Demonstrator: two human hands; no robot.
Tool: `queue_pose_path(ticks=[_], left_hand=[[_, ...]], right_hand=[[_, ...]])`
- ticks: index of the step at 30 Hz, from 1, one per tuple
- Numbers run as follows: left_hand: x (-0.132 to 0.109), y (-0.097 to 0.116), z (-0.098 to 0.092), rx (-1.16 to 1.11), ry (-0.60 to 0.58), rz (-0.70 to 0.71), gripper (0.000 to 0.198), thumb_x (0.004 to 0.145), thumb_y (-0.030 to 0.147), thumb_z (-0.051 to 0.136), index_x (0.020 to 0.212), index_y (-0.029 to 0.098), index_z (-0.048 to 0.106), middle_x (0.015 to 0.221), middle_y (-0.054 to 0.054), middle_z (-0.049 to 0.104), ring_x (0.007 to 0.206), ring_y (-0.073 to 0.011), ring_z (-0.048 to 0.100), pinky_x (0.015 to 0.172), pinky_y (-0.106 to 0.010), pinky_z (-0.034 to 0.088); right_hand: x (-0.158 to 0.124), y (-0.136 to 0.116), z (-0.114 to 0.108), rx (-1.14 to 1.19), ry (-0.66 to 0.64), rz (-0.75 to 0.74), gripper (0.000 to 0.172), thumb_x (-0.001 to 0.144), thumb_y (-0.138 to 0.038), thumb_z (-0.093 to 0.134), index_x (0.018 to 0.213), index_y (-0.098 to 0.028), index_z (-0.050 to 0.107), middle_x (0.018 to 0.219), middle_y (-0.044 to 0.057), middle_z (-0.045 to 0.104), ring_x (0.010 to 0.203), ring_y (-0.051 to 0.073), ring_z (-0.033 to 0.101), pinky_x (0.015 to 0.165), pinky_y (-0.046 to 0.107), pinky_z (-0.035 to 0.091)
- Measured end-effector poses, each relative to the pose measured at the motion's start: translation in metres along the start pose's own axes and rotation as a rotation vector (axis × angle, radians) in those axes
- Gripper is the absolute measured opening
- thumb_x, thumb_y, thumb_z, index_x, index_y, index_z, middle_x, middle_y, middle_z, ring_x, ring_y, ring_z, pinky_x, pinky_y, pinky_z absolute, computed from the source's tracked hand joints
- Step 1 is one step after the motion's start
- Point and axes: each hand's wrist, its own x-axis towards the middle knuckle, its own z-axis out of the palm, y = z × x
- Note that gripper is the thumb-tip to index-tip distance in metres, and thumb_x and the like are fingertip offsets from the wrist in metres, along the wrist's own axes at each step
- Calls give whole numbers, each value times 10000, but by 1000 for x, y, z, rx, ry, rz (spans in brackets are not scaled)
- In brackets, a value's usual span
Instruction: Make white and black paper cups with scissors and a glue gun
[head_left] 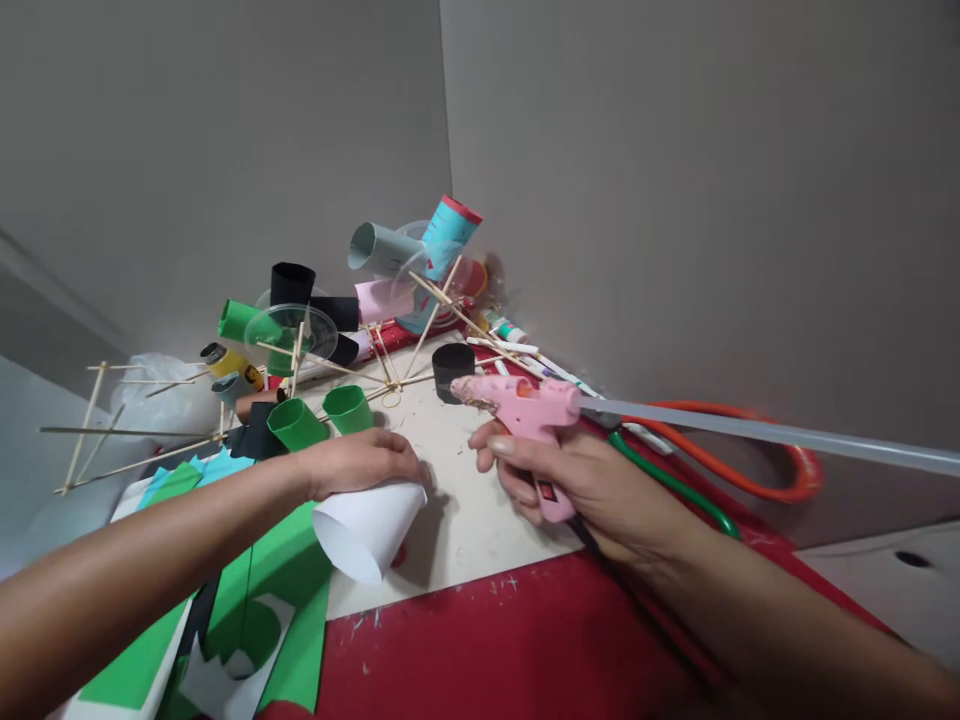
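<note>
Clenched round the handle of the glue gun [529, 405], the right hand [592, 490] keeps a firm grip that points the nozzle left, over the cream board [480, 520] on the tabletop [525, 640], close to a black tube [452, 368]. A long glue stick [787, 438] juts from the gun's back and passes over the scissors [750, 470]. The left hand [360, 462] lies over a white cone [367, 530], grasping its narrow end and pressing it to the board. The cone's wide mouth faces the person, beside the green paper [292, 590]. Gun and cone are near each other but apart.

Risks, as I judge them: the nozzle sits close to the left fingers, so a slip could burn them or string glue across the board. Too hard a press might crush the cone. The trailing stick could catch on the scissors, and a swung elbow might knock the green cups [349, 408] or the skewer model [420, 290] behind
</note>
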Motion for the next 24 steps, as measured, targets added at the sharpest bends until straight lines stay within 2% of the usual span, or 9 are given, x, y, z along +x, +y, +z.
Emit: queue_pose_path(ticks=[4, 7, 10, 12, 15, 17, 20, 22, 24], left_hand=[[17, 31, 2, 554, 22, 108, 192, 645, 378, 672, 737, 210, 676, 659, -52, 656, 537, -216, 569, 484, -282, 403], [38, 41, 11, 775, -7, 120, 213, 590, 403, 743, 616, 208, 661, 578, -59, 617, 530, -247, 563, 560, -344, 446], [55, 48, 18, 842, -17, 122, 314, 531, 479, 802, 584, 205, 659, 554, -62, 597, 595, -295, 594, 658, -411, 482], [62, 54, 19, 810, -4, 146, 388, 525, 522, 811, 695, 191, 700, 601, -69, 619, 651, -306, 612, 697, -419, 492], [64, 64, 14, 717, 35, 198, 522, 602, 542, 777, 940, 149, 714, 716, -97, 669, 675, -289, 625, 697, -402, 499], [60, 67, 9, 665, 75, 274, 526, 702, 551, 706, 1018, 131, 694, 823, -125, 697, 713, -282, 640, 702, -387, 499], [45, 56, 2, 551, 227, 516, 400, 837, 505, 590, 1005, 150, 666, 963, -123, 702, 840, -258, 652, 718, -338, 501], [27, 35, 0, 482, 400, 726, 271, 879, 411, 567, 991, 172, 626, 965, -89, 693, 869, -219, 644, 689, -297, 507], [8, 4, -1, 542, 619, 935, 144, 886, 304, 575, 958, 180, 588, 882, -58, 668, 791, -178, 619, 690, -294, 505]], right_hand=[[13, -5, 0, 43, 63, -104, 319, 727, -404, 754, 874, -148, 634, 739, -7, 606, 452, 49, 436, 379, 194, 328], [19, -3, -7, 89, 105, -127, 323, 723, -397, 760, 866, -149, 612, 739, -16, 602, 451, 44, 442, 393, 194, 345], [22, 0, -12, 91, 127, -126, 335, 708, -406, 763, 845, -159, 581, 720, -24, 591, 440, 43, 424, 386, 197, 338], [21, 1, -12, 83, 132, -122, 329, 715, -409, 753, 841, -169, 565, 716, -27, 587, 437, 46, 415, 382, 199, 332], [19, 1, -11, 55, 147, -127, 306, 736, -409, 729, 842, -169, 571, 724, -19, 586, 445, 51, 424, 399, 208, 349], [17, 1, -11, 37, 163, -148, 299, 736, -414, 723, 829, -170, 577, 726, -18, 581, 445, 51, 426, 404, 210, 351], [15, 1, -12, 29, 188, -175, 289, 741, -420, 713, 833, -181, 578, 720, -25, 572, 432, 50, 415, 389, 207, 323], [14, 0, -12, 16, 200, -183, 276, 764, -422, 696, 845, -185, 580, 721, -29, 565, 432, 52, 412, 386, 207, 308], [11, 1, -12, -5, 203, -181, 263, 786, -421, 679, 860, -186, 586, 725, -31, 558, 433, 51, 411, 387, 206, 298]])
